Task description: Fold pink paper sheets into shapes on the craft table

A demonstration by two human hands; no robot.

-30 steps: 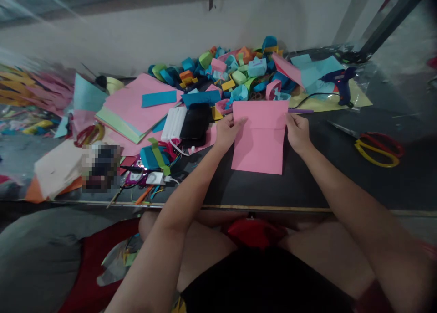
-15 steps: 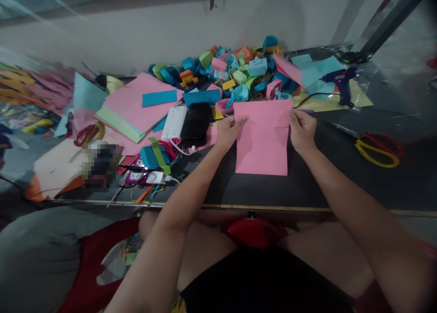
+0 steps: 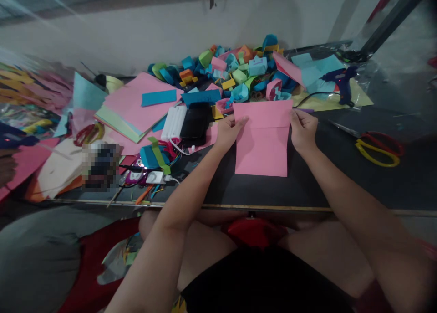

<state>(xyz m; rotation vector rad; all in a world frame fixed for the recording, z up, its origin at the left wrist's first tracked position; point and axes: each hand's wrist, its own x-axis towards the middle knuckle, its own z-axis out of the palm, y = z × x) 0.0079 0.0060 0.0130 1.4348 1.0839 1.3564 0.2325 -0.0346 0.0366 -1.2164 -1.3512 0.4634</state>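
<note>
A sheet of pink paper (image 3: 262, 151) with a crosswise fold near its top is held up just above the dark table. My left hand (image 3: 229, 131) pinches its left edge, thumb on the front. On the opposite edge my right hand (image 3: 303, 130) grips the paper near the fold, its fingers curled behind. Scissors with red and yellow handles (image 3: 378, 149) lie to the right of my right hand. Left of my left hand are a black phone-like device (image 3: 195, 124) and a white power-bank-like block (image 3: 173, 123).
A heap of folded coloured paper pieces (image 3: 239, 69) lies at the back by the wall. A blue glue gun (image 3: 343, 83) with a cord rests at the back right. Stacked coloured sheets (image 3: 136, 103) cover the left. A co-worker's hand (image 3: 7, 167) shows at the far left edge.
My hands and the pink paper stay almost still. At the far left, a co-worker's hand, a blue glue gun and a pink sheet have come into view.
</note>
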